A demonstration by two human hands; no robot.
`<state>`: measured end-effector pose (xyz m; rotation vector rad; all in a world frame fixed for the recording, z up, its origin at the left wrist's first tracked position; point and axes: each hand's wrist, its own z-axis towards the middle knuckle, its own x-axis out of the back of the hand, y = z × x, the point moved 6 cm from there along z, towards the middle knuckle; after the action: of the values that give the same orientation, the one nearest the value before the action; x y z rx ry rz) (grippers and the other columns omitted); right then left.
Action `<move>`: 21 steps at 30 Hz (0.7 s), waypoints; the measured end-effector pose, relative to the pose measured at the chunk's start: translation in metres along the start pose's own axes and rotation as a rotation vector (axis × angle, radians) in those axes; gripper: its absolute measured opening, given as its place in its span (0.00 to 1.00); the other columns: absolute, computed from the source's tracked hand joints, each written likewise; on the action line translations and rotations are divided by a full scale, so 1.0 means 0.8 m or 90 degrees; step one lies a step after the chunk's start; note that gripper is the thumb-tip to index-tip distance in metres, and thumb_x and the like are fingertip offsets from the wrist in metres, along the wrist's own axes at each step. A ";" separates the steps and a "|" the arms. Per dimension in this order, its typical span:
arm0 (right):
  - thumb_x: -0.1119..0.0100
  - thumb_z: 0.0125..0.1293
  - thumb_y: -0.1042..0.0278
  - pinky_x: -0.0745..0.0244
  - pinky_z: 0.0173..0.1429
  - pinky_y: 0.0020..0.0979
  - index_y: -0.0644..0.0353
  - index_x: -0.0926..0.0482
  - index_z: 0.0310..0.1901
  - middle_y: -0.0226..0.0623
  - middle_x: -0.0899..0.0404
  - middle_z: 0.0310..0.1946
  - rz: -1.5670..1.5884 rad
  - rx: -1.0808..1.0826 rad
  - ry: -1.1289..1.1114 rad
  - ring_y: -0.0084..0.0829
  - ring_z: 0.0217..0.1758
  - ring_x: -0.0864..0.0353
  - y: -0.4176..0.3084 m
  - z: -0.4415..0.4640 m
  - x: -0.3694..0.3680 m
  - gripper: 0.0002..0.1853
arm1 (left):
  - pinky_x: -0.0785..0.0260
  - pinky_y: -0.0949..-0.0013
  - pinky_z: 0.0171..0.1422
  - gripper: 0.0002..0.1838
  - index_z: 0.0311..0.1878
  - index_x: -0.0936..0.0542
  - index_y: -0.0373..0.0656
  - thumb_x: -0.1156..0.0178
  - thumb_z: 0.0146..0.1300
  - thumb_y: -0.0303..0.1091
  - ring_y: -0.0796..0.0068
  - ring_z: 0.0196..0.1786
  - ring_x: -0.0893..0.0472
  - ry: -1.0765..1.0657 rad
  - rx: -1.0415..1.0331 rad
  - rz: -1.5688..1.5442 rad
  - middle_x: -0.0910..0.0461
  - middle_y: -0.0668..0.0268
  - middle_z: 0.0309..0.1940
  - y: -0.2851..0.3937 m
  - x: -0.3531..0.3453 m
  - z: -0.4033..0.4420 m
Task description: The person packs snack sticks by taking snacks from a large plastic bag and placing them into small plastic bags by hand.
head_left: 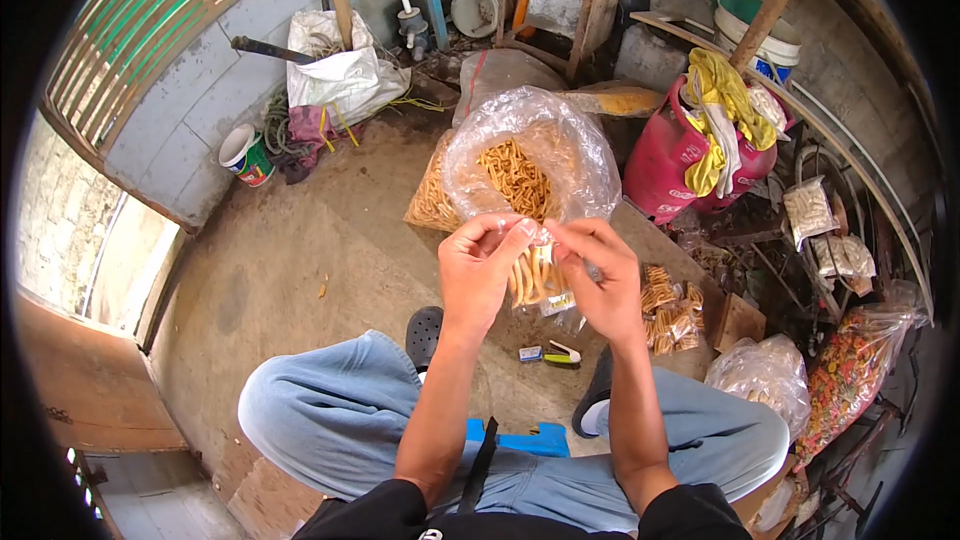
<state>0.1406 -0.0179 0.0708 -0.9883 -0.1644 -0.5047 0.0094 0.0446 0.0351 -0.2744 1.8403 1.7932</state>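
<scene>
A small clear plastic bag of yellow-brown stick snacks point(533, 278) hangs in front of me, a white and yellow label inside near its bottom. My left hand point(478, 265) pinches the bag's top edge between thumb and fingers. On the other side, my right hand point(600, 270) is closed at the same top edge. Just beyond my hands stands a large open clear sack point(585, 155), with loose stick snacks point(515, 175) inside. Below, on the floor between my feet, lie a green stapler point(562, 354) and a small blue-and-white box point(530, 353).
Several filled snack packs point(672, 315) lie on the right. Farther back stand pink gas cylinders point(665, 165) with yellow cloths point(712, 110). A big bag of colourful packets point(850, 375) leans at the right edge. A white sack point(350, 85) and a paint bucket point(248, 155) stand back left.
</scene>
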 end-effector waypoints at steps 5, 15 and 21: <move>0.40 0.61 0.79 0.29 0.41 0.21 0.63 0.19 0.45 0.30 0.19 0.36 0.321 -0.233 0.075 0.18 0.37 0.24 0.029 -0.009 -0.005 0.10 | 0.26 0.77 0.43 0.05 0.40 0.21 0.33 0.38 0.61 0.22 0.79 0.38 0.19 -0.014 -0.116 0.117 0.17 0.62 0.35 0.013 -0.007 -0.004; 0.39 0.61 0.79 0.30 0.39 0.19 0.66 0.18 0.42 0.33 0.18 0.36 0.480 -0.396 0.101 0.17 0.37 0.23 0.032 -0.013 -0.008 0.08 | 0.27 0.78 0.40 0.06 0.41 0.22 0.33 0.38 0.60 0.22 0.80 0.35 0.19 0.035 -0.167 0.079 0.17 0.62 0.33 0.014 -0.009 -0.010; 0.37 0.61 0.76 0.27 0.44 0.23 0.68 0.20 0.47 0.35 0.17 0.37 0.411 -0.362 0.071 0.20 0.38 0.21 0.036 -0.014 -0.005 0.12 | 0.28 0.79 0.43 0.06 0.41 0.21 0.33 0.38 0.61 0.22 0.81 0.38 0.19 -0.041 -0.189 0.142 0.18 0.63 0.35 0.012 -0.018 -0.011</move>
<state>0.1500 -0.0129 0.0415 -1.4818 0.4153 0.0027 0.0141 0.0335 0.0507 -0.1212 1.6082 2.2055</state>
